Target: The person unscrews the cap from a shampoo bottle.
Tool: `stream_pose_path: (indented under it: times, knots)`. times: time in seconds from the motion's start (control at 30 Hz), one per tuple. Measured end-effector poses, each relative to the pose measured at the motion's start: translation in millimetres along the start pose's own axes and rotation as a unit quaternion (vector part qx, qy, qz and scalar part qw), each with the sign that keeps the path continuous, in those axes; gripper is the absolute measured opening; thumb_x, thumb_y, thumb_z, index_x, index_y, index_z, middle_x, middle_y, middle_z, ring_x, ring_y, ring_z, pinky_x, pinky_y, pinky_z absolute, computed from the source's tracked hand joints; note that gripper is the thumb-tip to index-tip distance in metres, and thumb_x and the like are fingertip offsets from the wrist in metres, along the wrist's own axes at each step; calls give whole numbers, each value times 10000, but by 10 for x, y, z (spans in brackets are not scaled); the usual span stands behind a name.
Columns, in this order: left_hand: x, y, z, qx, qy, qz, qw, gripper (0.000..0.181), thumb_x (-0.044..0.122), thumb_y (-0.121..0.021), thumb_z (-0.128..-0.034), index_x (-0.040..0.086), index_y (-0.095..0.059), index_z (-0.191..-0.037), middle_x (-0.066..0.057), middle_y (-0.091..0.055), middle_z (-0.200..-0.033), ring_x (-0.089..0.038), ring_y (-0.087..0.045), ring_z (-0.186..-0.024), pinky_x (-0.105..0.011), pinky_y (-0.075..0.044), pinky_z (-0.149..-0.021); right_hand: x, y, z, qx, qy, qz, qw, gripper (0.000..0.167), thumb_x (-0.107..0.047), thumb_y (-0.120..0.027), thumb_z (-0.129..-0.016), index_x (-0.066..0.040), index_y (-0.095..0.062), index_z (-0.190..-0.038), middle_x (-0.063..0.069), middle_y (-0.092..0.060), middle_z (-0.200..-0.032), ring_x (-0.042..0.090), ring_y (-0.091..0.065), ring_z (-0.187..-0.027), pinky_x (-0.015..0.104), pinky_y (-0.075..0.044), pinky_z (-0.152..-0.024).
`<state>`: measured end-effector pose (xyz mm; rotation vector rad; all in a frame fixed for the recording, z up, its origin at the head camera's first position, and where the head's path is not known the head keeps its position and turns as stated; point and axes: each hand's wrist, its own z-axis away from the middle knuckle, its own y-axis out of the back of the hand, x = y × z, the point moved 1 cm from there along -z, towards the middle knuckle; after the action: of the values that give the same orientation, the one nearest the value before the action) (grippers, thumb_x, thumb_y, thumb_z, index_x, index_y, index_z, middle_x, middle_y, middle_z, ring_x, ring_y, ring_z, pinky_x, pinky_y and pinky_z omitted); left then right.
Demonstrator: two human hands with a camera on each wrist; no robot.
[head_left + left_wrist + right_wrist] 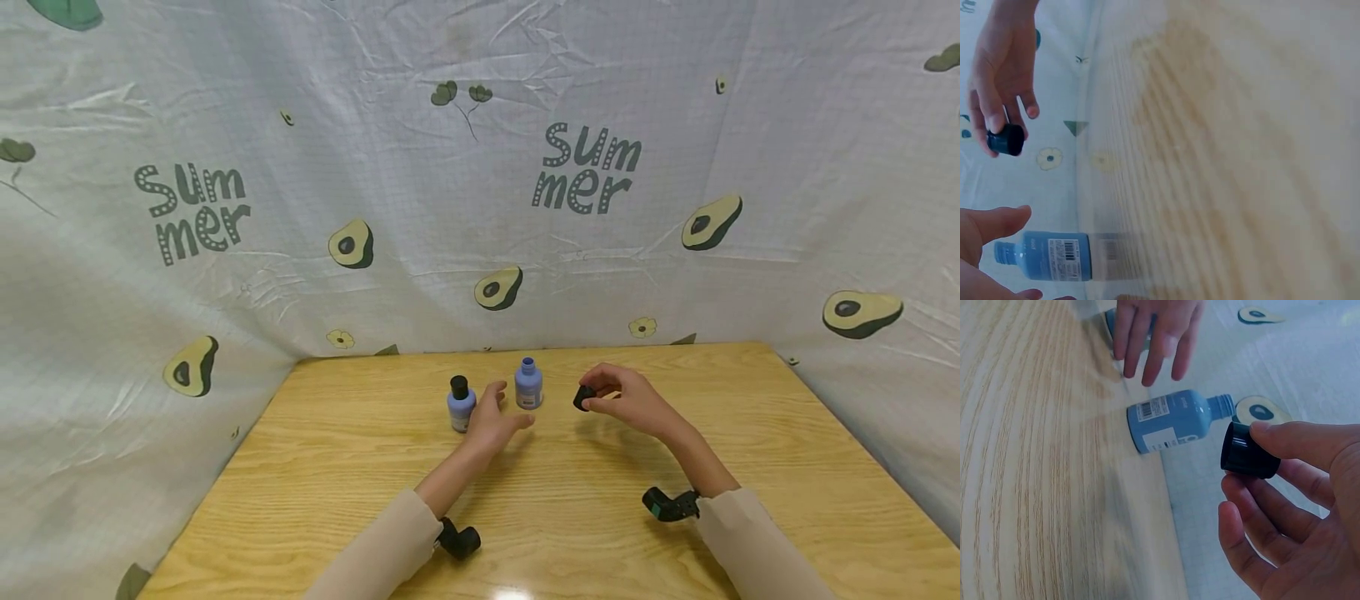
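Note:
An uncapped blue bottle (528, 385) stands upright on the table, its threaded neck bare in the right wrist view. Just left of it and nearer the camera, the left hand (491, 423) is spread with its fingers apart, holding nothing. The right hand (626, 403), to the right of the bottle, pinches a black cap (583, 397) between thumb and fingers. In the right wrist view the hollow end of the cap (1250, 451) faces left, apart from the bottle (1175, 420).
A second blue bottle (461, 408) with a black cap on stands left of the left hand. Behind the wooden table (337, 467) hangs a pale printed cloth (420, 175). Small black devices are strapped at both wrists.

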<state>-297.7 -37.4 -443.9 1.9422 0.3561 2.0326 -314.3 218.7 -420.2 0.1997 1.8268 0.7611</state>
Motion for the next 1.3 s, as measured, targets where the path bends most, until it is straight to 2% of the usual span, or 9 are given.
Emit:
stream_pose_path:
  times: [0.3, 0.43, 0.6, 0.77, 0.87, 0.93, 1.0, 1.07, 1.3]
  knots:
    - [24, 163, 269, -363, -268, 524, 9976, 733, 215, -769, -925, 43, -412, -1541, -205, -429, -1599, -438, -369, -1504, -577, -374, -1179, 14, -19, -43, 86, 76, 60, 9999, 355, -176, -758, -949, -1, -661, -1243, 129, -706, -1092, 167, -652, -968, 270, -543, -818]
    - [0, 246, 387, -299, -343, 671, 9967, 653, 215, -751, -946, 38, -455, -1501, -208, -501, -1525, -434, -447, -1446, -543, -440, -1134, 22, -42, -89, 187, 19, 110, 9998, 354, -184, -761, -946, -24, -667, -1247, 106, -711, -1091, 169, -655, -980, 290, -542, -840]
    - [-26, 401, 497, 147, -567, 639, 9962, 445, 195, -739, -959, 29, -562, -1333, -195, -622, -1309, -329, -608, -1230, -421, -544, -979, 34, -88, -161, 292, -54, 191, 9994, 325, -165, -760, -941, -56, -677, -1235, 99, -711, -1079, 212, -658, -983, 344, -547, -832]
    - [-57, 580, 484, 965, -579, 817, 9903, 325, 150, -751, -940, 13, -585, -1184, -137, -635, -1131, -242, -610, -1073, -313, -515, -856, 72, -125, -275, 342, -148, 487, 9981, 331, -162, -760, -941, -42, -676, -1237, 104, -711, -1073, 240, -667, -995, 389, -546, -833]
    - [-99, 650, 421, 1459, -370, 985, 9837, 446, 144, -758, -927, 25, -536, -1295, -148, -598, -1250, -275, -563, -1177, -372, -509, -923, 91, -139, -341, 342, -224, 596, 9974, 348, -143, -764, -934, -14, -672, -1244, 111, -713, -1074, 246, -667, -994, 419, -544, -862]
    - [-137, 681, 366, 1588, -233, 1074, 9812, 588, 140, -761, -922, 45, -468, -1423, -166, -532, -1401, -323, -498, -1314, -454, -483, -1036, 105, -147, -379, 327, -267, 648, 9970, 355, -125, -762, -930, 4, -667, -1246, 125, -713, -1079, 254, -668, -991, 442, -545, -881]
    - [-167, 701, 307, 1539, -113, 1069, 9822, 738, 140, -766, -918, 71, -371, -1537, -177, -437, -1537, -361, -405, -1435, -523, -401, -1150, 117, -151, -413, 319, -329, 687, 9966, 351, -114, -759, -928, 6, -667, -1244, 139, -711, -1086, 265, -668, -994, 461, -546, -892]
    - [-192, 713, 250, 1304, -32, 1073, 9856, 823, 121, -770, -914, 75, -304, -1591, -191, -359, -1611, -396, -330, -1502, -553, -328, -1212, 147, -154, -444, 315, -384, 752, 9959, 347, -106, -752, -928, 9, -667, -1244, 153, -710, -1097, 274, -666, -995, 473, -545, -894]
    - [-263, 682, 110, 610, 79, 844, 9945, 892, 112, -794, -883, 61, -280, -1611, -240, -344, -1626, -461, -325, -1514, -606, -337, -1193, 274, -204, -551, 300, -582, 891, 9939, 315, -85, -759, -913, 5, -683, -1206, 171, -709, -1085, 266, -647, -951, 441, -533, -867]
